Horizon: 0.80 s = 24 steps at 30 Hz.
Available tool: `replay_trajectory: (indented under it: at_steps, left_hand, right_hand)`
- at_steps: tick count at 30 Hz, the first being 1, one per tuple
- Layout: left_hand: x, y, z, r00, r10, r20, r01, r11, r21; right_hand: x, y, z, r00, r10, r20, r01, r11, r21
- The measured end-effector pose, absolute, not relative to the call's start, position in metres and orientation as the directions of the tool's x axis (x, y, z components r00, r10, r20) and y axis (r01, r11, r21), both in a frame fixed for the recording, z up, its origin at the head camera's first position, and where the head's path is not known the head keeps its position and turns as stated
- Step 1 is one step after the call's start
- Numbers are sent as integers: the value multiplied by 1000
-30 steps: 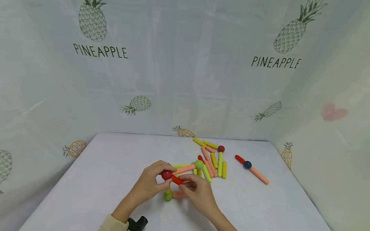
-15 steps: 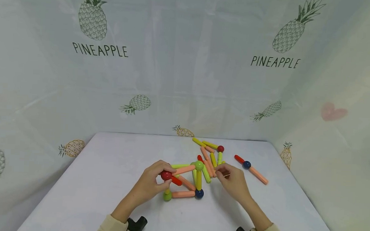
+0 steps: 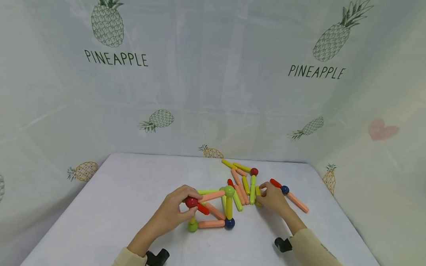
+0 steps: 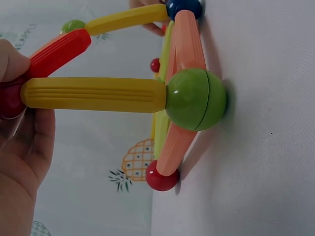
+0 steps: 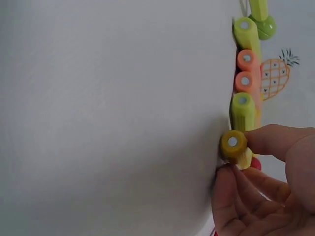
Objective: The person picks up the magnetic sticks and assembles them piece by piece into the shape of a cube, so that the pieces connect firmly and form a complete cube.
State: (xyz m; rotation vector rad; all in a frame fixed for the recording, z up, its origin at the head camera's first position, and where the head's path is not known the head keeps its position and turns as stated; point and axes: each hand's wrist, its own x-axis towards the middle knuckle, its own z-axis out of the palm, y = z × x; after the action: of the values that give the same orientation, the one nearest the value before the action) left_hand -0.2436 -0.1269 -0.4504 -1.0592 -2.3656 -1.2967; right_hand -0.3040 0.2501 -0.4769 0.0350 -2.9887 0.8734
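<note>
My left hand [image 3: 174,208] grips a red ball [image 3: 191,202] at an upper corner of a frame of magnetic sticks and balls. From that ball a red stick [image 4: 61,51] juts out with a free end, and a yellow stick [image 4: 93,94] runs down to a green ball [image 4: 194,100] on the table. A navy ball [image 3: 229,223] and a light green ball [image 3: 229,190] form other corners. Over at the loose sticks, my right hand [image 3: 275,198] pinches a short yellow stick [image 5: 233,142] between thumb and fingers. That stick lies beside a lime stick [image 5: 243,109].
Several loose lime, peach and yellow sticks lie behind the frame, including a peach stick [image 3: 235,177] and a red ball [image 3: 254,171]. To their right is a navy ball [image 3: 285,190] joining a red and a peach stick. A pineapple-print cloth [image 3: 215,89] hangs behind the table [image 3: 124,192].
My right hand has left the red stick, moved right and away to the loose sticks, and taken hold of a yellow one. My left hand stays on the red ball.
</note>
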Motion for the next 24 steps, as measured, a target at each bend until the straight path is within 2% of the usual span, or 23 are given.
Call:
replay_trajectory:
  at_steps: [9,17,24]
  left_hand:
    - [-245,-127,-448,-689,494,530,708,303,638]
    - [-247,-129,-448,-686,502,527,705,280,651]
    - [-250,-132,-447,-704,504,500,683,290,670]
  right_hand:
    - [-290,262,-467,-995,-77,-65,-34,868,-495]
    - [-264,261,-460,-971,-210,109,-237,840,-489]
    - [-233,241,-452,-922,-328,207,-386,733,-560]
